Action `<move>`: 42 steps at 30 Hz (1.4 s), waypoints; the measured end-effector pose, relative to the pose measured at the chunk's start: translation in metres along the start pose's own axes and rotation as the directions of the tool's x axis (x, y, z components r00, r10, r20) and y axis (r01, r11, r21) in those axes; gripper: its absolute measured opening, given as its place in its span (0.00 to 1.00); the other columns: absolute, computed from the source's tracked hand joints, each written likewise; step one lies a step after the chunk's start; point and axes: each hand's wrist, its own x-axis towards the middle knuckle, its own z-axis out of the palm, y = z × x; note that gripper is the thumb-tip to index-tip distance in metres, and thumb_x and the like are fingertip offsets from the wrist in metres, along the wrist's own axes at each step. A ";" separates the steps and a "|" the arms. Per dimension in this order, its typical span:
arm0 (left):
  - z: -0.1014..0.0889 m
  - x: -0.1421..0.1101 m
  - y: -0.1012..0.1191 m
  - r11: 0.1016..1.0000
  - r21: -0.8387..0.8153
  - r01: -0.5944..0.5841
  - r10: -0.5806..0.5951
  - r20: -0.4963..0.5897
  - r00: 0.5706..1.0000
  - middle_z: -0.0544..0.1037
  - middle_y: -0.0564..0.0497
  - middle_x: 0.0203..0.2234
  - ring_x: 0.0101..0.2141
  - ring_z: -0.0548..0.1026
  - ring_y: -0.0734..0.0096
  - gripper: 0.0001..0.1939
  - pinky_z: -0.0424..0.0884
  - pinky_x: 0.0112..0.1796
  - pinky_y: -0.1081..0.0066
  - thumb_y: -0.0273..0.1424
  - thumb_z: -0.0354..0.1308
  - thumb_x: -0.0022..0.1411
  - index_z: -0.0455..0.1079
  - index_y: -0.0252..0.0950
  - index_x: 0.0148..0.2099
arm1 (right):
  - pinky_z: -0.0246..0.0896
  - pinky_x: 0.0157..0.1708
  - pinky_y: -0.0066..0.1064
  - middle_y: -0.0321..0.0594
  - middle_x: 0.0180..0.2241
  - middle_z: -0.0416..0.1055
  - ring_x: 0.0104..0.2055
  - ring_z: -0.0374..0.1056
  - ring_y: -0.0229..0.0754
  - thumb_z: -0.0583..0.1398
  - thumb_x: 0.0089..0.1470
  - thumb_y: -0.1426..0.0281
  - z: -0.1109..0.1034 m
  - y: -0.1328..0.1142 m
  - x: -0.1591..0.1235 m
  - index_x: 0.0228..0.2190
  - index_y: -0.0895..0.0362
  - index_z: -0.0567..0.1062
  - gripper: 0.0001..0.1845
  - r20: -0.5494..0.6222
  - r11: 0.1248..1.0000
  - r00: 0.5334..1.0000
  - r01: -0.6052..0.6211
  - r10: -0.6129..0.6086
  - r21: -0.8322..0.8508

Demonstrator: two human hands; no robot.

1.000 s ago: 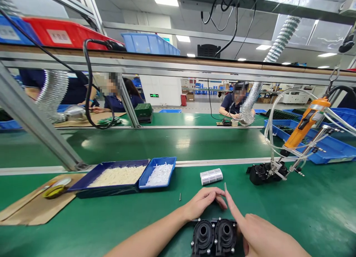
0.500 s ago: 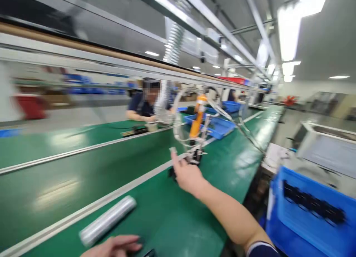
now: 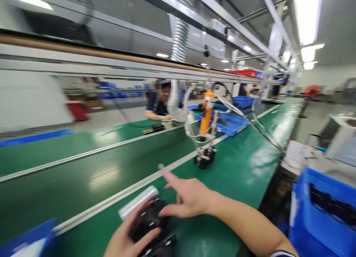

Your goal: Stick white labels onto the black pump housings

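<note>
Black housing (image 3: 147, 217) lies between two hands at seven o'clock in the head view. Left hand (image 3: 126, 236) spans it, finger and thumb at opposite sides; blur hides whether they clamp it. Right hand (image 3: 191, 197) points toward ten o'clock, a small pale piece (image 3: 161, 167) at its forefinger's tip; forefinger and thumb stand apart, the thumb at the housing's edge. Near the housing lie a silvery roll (image 3: 136, 203), at eleven o'clock, and a second black housing (image 3: 163, 247), at five. An orange screwdriver (image 3: 206, 114) stands well apart at one o'clock. The step appears to be handling the housing; the next move calls for a steady left hold and an unobstructed right fingertip.
</note>
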 end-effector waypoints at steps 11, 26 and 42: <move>-0.006 0.007 0.001 0.872 -0.482 0.089 -0.094 0.014 0.995 0.79 0.40 0.55 0.56 0.76 0.53 0.35 0.67 0.60 0.58 0.47 0.72 0.60 0.67 0.39 0.63 | 0.49 0.16 0.25 0.28 0.18 0.60 0.16 0.53 0.32 0.60 0.63 0.43 0.053 0.019 0.006 0.32 0.56 0.71 0.28 0.104 0.753 0.967 -0.246 0.231 0.611; -0.007 0.008 0.003 0.843 -0.519 0.144 -0.148 0.034 0.988 0.78 0.40 0.56 0.57 0.77 0.52 0.41 0.69 0.61 0.55 0.42 0.77 0.55 0.64 0.39 0.65 | 0.44 0.15 0.25 0.27 0.15 0.58 0.14 0.49 0.31 0.64 0.52 0.35 0.079 0.027 0.015 0.29 0.55 0.70 0.35 0.165 0.668 0.925 -0.363 0.342 0.649; -0.008 0.007 0.009 0.834 -0.529 0.159 -0.157 0.049 0.986 0.79 0.41 0.55 0.56 0.76 0.56 0.39 0.67 0.61 0.58 0.43 0.76 0.57 0.65 0.37 0.64 | 0.45 0.19 0.26 0.31 0.19 0.62 0.19 0.53 0.32 0.64 0.60 0.44 0.089 0.032 0.010 0.34 0.59 0.77 0.28 0.117 0.734 0.946 -0.310 0.302 0.604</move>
